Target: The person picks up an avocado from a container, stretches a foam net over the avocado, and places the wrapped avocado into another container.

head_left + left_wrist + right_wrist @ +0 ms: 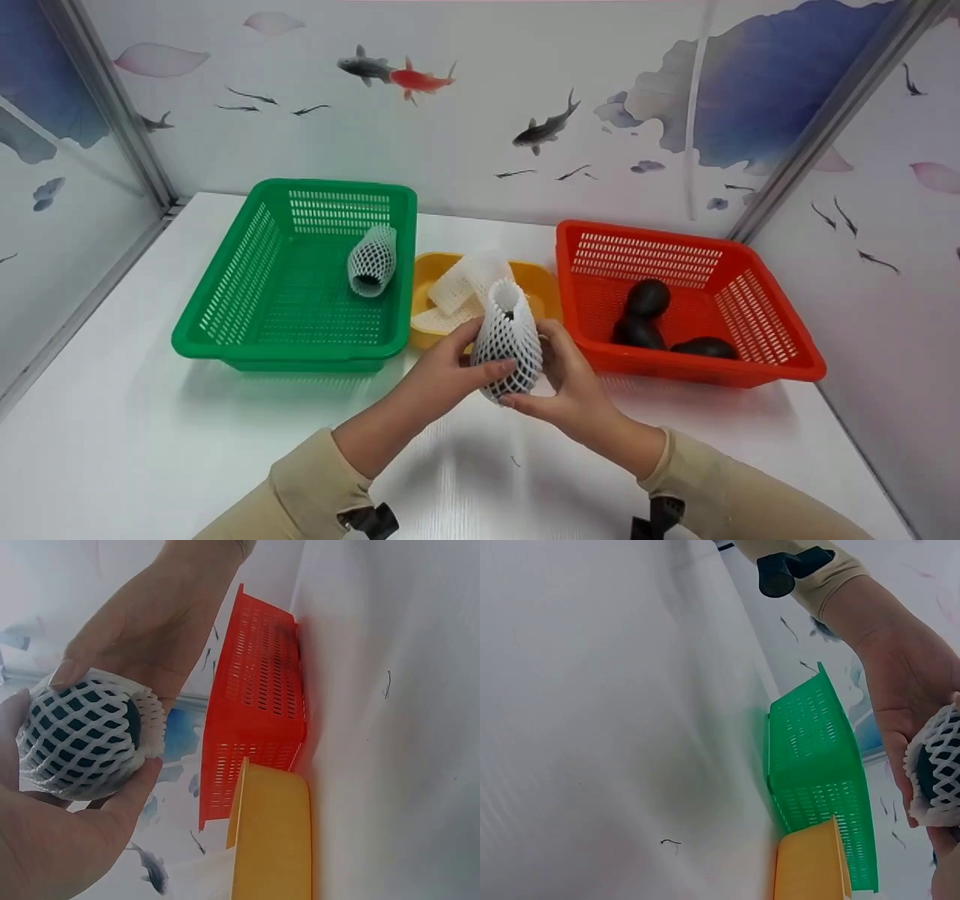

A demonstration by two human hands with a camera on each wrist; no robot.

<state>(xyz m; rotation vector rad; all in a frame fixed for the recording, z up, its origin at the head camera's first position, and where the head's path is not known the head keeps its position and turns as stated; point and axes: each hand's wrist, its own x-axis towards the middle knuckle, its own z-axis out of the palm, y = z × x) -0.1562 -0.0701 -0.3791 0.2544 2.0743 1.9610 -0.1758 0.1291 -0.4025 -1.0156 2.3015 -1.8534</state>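
Observation:
Both hands hold one dark avocado in a white foam net [508,349], raised above the table in front of the yellow basket. My left hand [448,369] grips its left side, thumb across the front. From the right, my right hand [574,386] holds it with the thumb low on the net. The net's upper end stands open above the fruit. In the left wrist view, the dark skin of the avocado [82,739] shows through the mesh. The right wrist view cuts off the netted avocado [939,765] at its edge.
A green basket [195,341] on the left contains another netted avocado [373,261]. Behind the hands, a yellow basket [430,262] has white foam nets [459,285] in it. Several bare dark avocados [647,298] lie in a red basket [795,367] at right. Printed panels enclose the white table [150,450].

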